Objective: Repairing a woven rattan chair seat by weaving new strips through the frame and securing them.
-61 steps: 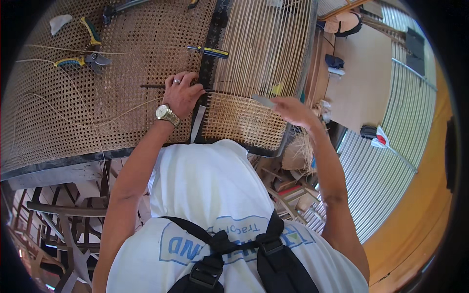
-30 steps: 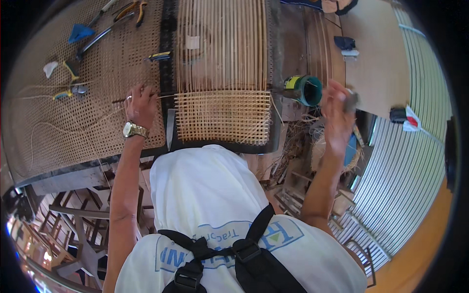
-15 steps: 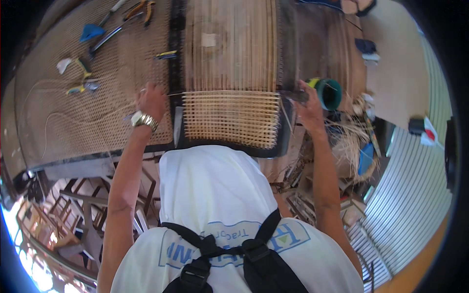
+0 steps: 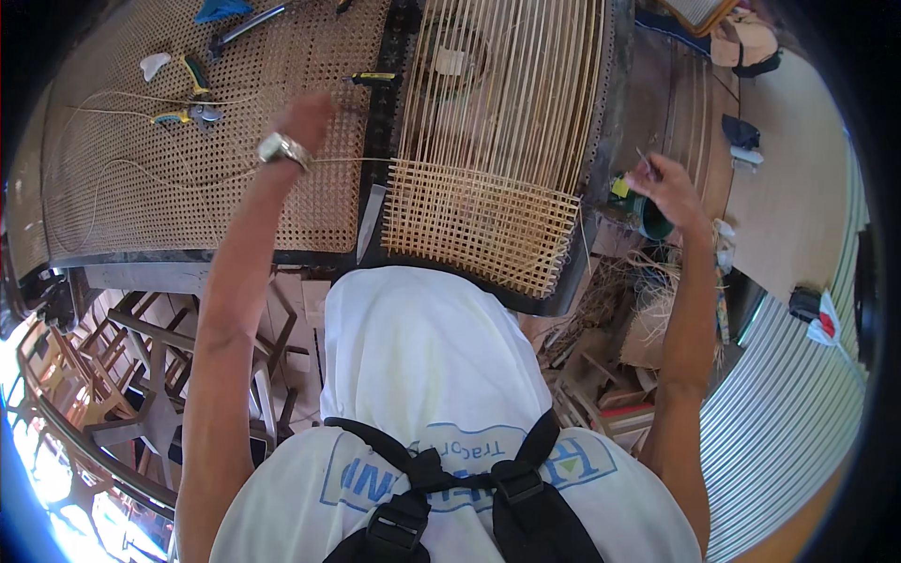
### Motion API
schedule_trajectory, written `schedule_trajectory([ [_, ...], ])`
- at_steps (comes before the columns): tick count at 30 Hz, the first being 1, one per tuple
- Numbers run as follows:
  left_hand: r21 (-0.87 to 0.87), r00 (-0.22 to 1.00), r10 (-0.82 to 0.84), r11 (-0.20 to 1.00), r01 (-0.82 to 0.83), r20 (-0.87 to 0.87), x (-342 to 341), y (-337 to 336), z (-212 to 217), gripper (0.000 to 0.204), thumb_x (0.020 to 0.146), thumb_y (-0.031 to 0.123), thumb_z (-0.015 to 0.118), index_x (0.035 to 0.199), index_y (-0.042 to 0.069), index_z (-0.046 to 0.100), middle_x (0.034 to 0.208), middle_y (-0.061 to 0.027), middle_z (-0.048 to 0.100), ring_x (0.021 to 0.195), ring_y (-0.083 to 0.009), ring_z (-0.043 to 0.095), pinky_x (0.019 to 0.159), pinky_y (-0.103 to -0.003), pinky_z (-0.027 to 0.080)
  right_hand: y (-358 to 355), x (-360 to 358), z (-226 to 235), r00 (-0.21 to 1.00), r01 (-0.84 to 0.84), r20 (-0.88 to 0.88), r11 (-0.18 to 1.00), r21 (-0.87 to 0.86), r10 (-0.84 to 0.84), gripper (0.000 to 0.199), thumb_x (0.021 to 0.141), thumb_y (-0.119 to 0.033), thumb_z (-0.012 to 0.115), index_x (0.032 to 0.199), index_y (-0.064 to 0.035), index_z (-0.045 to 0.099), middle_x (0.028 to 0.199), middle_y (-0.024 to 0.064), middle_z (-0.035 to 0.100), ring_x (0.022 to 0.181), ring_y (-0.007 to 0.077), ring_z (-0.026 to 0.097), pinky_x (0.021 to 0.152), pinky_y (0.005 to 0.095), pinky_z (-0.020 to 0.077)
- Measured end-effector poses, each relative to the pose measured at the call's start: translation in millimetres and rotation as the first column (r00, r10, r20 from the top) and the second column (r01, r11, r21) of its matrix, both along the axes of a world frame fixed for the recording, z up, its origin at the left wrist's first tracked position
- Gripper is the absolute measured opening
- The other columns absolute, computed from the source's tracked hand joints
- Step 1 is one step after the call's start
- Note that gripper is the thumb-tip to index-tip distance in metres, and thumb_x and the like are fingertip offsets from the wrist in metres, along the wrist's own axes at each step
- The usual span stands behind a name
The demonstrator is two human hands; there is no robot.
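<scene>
A dark-framed panel holds pale cane strands (image 4: 511, 84) running lengthwise, with a woven cane section (image 4: 483, 220) at the near end. Over the finished-looking cane mesh (image 4: 235, 202) to the left hovers my left hand (image 4: 308, 122), wearing a metal watch; its fingers are smeared by motion. A loose cane strand (image 4: 343, 159) runs from the weave's left edge past that wrist. To the panel's right, my right hand (image 4: 668, 190) is closed on a thin dark tool (image 4: 645, 159), its kind too small to tell. Below that hand stands a green container (image 4: 655, 223), partly covered.
A flat blade (image 4: 371, 223) lies on the frame's left edge, a yellow-and-black cutter (image 4: 374, 79) above it. Pliers (image 4: 199, 94), a hammer-like tool (image 4: 246, 30) and a white scrap (image 4: 155, 66) rest on the mesh. Cane shavings (image 4: 657, 310) pile at lower right; chair frames (image 4: 141, 375) stand lower left.
My right hand has left the panel's right edge and moved right, over the green container. My left hand has risen away from the strand. The whole view has shifted and tilted.
</scene>
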State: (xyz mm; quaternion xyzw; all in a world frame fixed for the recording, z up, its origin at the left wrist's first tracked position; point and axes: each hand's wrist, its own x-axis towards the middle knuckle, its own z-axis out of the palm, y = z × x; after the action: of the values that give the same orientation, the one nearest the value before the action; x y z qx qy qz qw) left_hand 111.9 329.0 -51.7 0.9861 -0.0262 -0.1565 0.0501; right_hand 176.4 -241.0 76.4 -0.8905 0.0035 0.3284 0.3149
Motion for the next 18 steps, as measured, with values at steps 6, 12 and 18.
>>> schedule_trajectory([
  [6, 0.127, 0.961, 0.275, 0.953, -0.275, 0.021, 53.0, 150.0, 29.5, 0.03, 0.103, 0.039, 0.05, 0.12, 0.018, 0.063, 0.106, -0.0127, 0.072, 0.09, -0.033, 0.071, 0.08, -0.052, 0.054, 37.6, 51.1, -9.6, 0.993, 0.006, 0.113, 1.0, 0.023, -0.009, 0.036, 0.091, -0.035, 0.075, 0.083, -0.0029, 0.06, 0.074, 0.0012, 0.052, 0.07, 0.0125, 0.047, 0.064, 0.0307, 0.04],
  [12, 0.418, 0.902, 0.022, 0.881, -0.221, 0.431, 30.3, 129.5, 18.5, 0.038, 0.095, 0.048, 0.062, 0.125, 0.024, 0.067, 0.136, -0.0105, 0.062, 0.126, -0.0308, 0.057, 0.107, -0.062, 0.035, 51.5, 57.6, -11.6, 0.918, 0.032, 0.369, 0.902, -0.43, 0.144, 0.034, 0.096, -0.039, 0.067, 0.095, -0.0045, 0.067, 0.086, 0.0129, 0.068, 0.081, 0.0234, 0.064, 0.075, 0.0391, 0.0479],
  [18, -0.482, 0.879, 0.161, 0.872, 0.086, 0.448, -45.4, -31.4, 39.9, 0.035, 0.081, 0.022, 0.08, 0.109, 0.005, 0.069, 0.107, -0.0178, 0.07, 0.1, -0.0358, 0.067, 0.089, -0.044, 0.054, 45.9, 6.6, 115.3, 0.683, 0.484, 0.575, 0.868, 0.106, -0.451, 0.037, 0.104, -0.038, 0.053, 0.114, -0.0074, 0.071, 0.102, 0.0103, 0.07, 0.091, 0.0226, 0.063, 0.085, 0.0387, 0.0489],
])
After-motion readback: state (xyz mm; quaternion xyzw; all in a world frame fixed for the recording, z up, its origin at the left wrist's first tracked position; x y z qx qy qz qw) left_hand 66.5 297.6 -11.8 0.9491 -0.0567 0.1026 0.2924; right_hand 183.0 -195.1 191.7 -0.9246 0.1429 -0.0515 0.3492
